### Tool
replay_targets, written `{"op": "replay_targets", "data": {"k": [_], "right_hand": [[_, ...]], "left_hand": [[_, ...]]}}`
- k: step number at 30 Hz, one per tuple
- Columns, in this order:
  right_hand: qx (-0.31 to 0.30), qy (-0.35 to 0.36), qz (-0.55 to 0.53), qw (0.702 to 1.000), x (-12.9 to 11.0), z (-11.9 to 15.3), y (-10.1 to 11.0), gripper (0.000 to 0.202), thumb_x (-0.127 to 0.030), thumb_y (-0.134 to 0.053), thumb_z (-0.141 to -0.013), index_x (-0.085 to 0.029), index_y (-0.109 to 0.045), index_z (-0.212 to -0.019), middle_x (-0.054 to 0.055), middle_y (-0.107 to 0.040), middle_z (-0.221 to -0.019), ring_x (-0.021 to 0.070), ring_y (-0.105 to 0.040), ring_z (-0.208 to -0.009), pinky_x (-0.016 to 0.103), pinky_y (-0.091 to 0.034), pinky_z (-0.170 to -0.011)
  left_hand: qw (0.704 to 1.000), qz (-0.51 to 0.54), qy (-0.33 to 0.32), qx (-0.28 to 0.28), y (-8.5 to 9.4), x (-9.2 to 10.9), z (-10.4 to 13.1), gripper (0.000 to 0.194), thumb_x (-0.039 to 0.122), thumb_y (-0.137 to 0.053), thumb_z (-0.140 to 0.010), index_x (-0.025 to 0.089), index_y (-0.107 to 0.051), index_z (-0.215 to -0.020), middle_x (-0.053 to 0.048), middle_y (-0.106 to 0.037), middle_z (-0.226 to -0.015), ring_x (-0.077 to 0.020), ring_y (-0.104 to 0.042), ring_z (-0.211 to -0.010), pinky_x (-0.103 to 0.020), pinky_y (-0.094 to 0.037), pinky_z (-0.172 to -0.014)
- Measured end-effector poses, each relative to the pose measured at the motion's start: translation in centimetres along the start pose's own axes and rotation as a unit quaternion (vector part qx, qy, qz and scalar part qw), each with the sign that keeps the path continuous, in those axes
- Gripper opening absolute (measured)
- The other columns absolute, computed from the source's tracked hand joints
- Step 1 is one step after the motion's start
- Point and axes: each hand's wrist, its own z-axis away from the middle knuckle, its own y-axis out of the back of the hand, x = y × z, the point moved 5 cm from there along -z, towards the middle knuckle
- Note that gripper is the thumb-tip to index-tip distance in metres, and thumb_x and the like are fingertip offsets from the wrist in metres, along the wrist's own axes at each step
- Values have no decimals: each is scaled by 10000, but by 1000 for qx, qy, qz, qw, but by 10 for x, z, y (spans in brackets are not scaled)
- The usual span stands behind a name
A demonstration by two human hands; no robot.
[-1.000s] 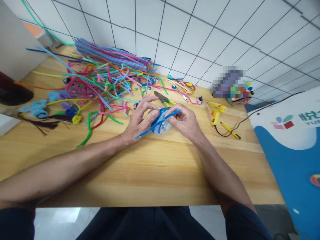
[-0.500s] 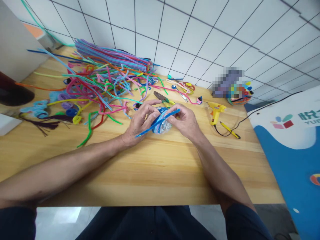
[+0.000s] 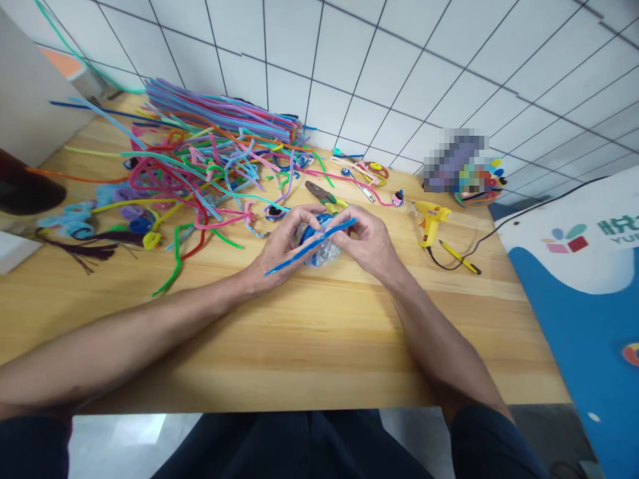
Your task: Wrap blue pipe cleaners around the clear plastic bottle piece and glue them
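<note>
Above the front middle of the table, my left hand (image 3: 284,247) is closed around the near side of a round blue and silvery craft piece (image 3: 327,254). A blue pipe cleaner (image 3: 294,256) runs slantwise across the front of that piece, from my left palm up to my right fingers. My right hand (image 3: 368,241) pinches the pipe cleaner near its upper end, close against the round piece. The fingers hide much of the piece, so its exact kind does not show. Just behind my hands lie pliers (image 3: 322,193) with green and yellow handles.
A heap of coloured pipe cleaners (image 3: 200,173) covers the back left, with a thick bundle (image 3: 219,110) along the tiled wall. To the right are a yellow glue gun (image 3: 430,221) with its black cord, a yellow craft knife (image 3: 460,258) and a basket of small items (image 3: 479,197).
The blue pipe cleaner's lower end has shifted slightly left and lies flatter over the left fingers. Both hands stay around the round piece; the left fingers have curled in a little.
</note>
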Motion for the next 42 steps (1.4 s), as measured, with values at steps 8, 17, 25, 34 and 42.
{"op": "replay_targets", "data": {"k": [8,17,25,34,42], "right_hand": [[-6,4,2,1000,-2,0,-1,95,-269,-755,-893,-228,-685,-843,-22,-629,-757,155,-558,-703,303,-428,-675],[0,-8,6,1000,-1,0,-1,84,-264,-757,-893,-237,-692,-846,-12,-652,-788,167,-566,-723,313,-442,-687],[5,-2,8,1000,-1,0,-1,67,-250,-757,-874,-237,-695,-850,-12,-653,-792,166,-563,-728,312,-435,-690],[5,-3,0,1000,-1,1,-1,76,-278,-746,-885,-234,-691,-855,-17,-633,-777,158,-532,-704,311,-416,-673],[1,-3,2,1000,-2,1,-2,68,-273,-743,-884,-242,-692,-851,-12,-637,-782,163,-549,-710,311,-425,-674]], "left_hand": [[997,77,16,-4,0,-6,3,352,590,-680,-1056,248,-641,-1132,-103,-682,-1441,-270,-673,-1331,-443,-565,-1128],[1000,28,-1,-2,-1,-4,1,330,544,-721,-1043,258,-613,-1165,-120,-676,-1463,-268,-672,-1378,-461,-555,-1176],[1000,22,7,3,-2,-3,3,392,576,-773,-998,258,-602,-1150,-126,-671,-1482,-267,-675,-1379,-449,-557,-1170],[1000,21,-8,-1,-1,-6,3,350,558,-726,-1035,253,-600,-1154,-135,-678,-1480,-278,-685,-1377,-477,-570,-1165],[996,-44,-63,55,8,9,2,336,592,-698,-1043,270,-639,-1115,-98,-730,-1364,-268,-687,-1305,-479,-545,-1160]]}}
